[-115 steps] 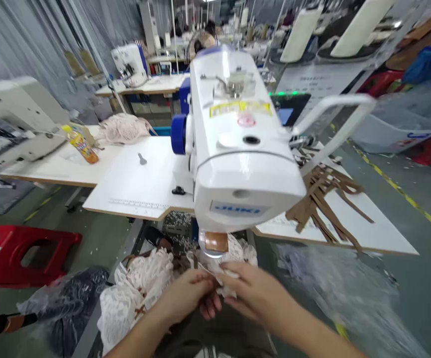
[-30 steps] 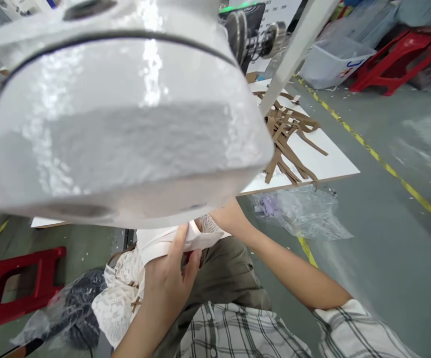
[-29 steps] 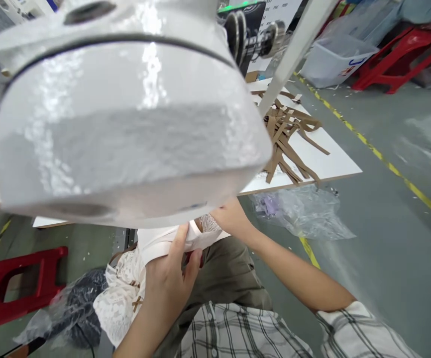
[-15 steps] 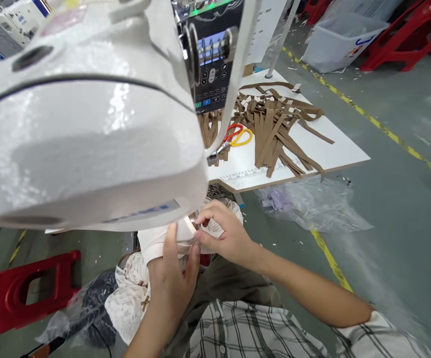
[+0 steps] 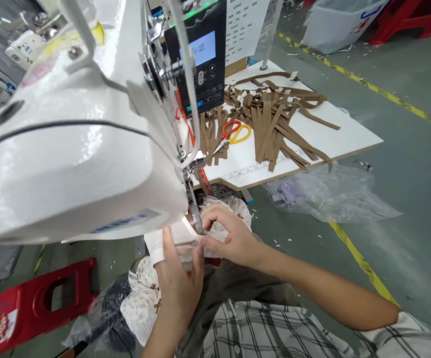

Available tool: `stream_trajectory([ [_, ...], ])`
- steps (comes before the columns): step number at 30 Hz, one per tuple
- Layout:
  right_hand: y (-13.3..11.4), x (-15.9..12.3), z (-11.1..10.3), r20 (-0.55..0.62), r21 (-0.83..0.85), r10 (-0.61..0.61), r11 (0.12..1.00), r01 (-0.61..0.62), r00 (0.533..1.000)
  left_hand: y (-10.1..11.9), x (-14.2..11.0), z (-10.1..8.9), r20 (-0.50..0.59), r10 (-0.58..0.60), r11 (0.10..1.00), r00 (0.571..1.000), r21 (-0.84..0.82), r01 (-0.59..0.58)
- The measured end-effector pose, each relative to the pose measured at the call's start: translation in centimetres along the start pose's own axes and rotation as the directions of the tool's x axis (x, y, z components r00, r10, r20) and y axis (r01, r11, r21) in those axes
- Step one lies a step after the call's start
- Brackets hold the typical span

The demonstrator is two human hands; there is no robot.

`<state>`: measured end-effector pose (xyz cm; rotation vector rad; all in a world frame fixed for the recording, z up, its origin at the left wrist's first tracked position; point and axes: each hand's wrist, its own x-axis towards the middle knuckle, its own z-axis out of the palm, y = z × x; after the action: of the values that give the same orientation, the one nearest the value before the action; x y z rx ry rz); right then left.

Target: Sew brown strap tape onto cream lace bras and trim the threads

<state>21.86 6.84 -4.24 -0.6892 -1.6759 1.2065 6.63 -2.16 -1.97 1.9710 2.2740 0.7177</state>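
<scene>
A white sewing machine head [image 5: 69, 184] fills the left of the head view. Under its needle end lies a piece of white garment fabric [image 5: 183, 232], its edge beside the metal presser parts [image 5: 193, 208]. My left hand [image 5: 178, 276] grips this fabric from the near side, index finger on top and thumb lower down. My right hand [image 5: 234, 239] has its fingers curled, thumb and index finger pinching the fabric edge right of the needle area. White lace [image 5: 141, 311] with small brown bows hangs below on the left. The machine hides the fabric's far part.
Brown strips [image 5: 271, 119] and scissors [image 5: 234, 134] with red and yellow handles lie on the white tabletop [image 5: 350, 134]. A control panel [image 5: 204, 64] stands behind the needle. A red stool [image 5: 40, 308] is at lower left, a plastic bag [image 5: 331, 194] on the floor at right.
My view has shifted, so the machine head sits further left and the presser parts now show. Both hands keep their hold on the fabric, with little movement.
</scene>
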Motion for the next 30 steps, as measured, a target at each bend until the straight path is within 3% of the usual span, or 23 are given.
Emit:
stream_trajectory([
  [10, -0.5, 0.1, -0.5, 0.018, 0.036, 0.097, 0.995, -0.097, 0.995, -0.4, 0.1, 0.3, -0.009, 0.025, 1.0, 1.0, -0.01, -0.025],
  [13, -0.9, -0.3, -0.8, 0.051, -0.047, 0.162, 0.986, -0.16, 0.985, -0.1, -0.2, 0.2, 0.003, 0.024, 1.0, 1.0, 0.007, -0.025],
  [17, -1.2, -2.1, -0.6, 0.094, -0.226, 0.184, 0.961, -0.159, 0.978, 1.6, -3.6, 0.9, 0.043, 0.118, 0.993, 0.992, -0.028, -0.116],
  [21, -1.0, -4.8, -0.6, 0.057, -0.041, 0.265, 0.964, -0.263, 0.962, 3.0, -7.9, 1.6, 0.139, 0.254, 0.959, 0.957, -0.162, -0.231],
  [23, -1.1, -5.6, -1.2, 0.02, 0.025, 0.309, 0.951, -0.309, 0.951, 2.7, -8.5, 1.3, 0.254, 0.248, 0.923, 0.935, -0.355, -0.148],
  [26, -1.5, -6.0, -2.5, 0.106, 0.045, 0.348, 0.934, -0.354, 0.931, 1.3, -7.0, 0.2, 0.348, 0.201, 0.83, 0.916, -0.557, 0.03],
  [28, -1.9, -5.9, -3.2, 0.21, 0.045, 0.355, 0.927, -0.371, 0.911, 0.5, -5.0, -0.7, 0.264, 0.215, 0.817, 0.94, -0.576, -0.025],
  [30, -2.3, -5.6, -3.6, 0.301, 0.021, 0.34, 0.932, -0.363, 0.891, 0.2, -3.1, -1.3, 0.214, 0.324, 0.799, 0.922, -0.584, -0.145],
])
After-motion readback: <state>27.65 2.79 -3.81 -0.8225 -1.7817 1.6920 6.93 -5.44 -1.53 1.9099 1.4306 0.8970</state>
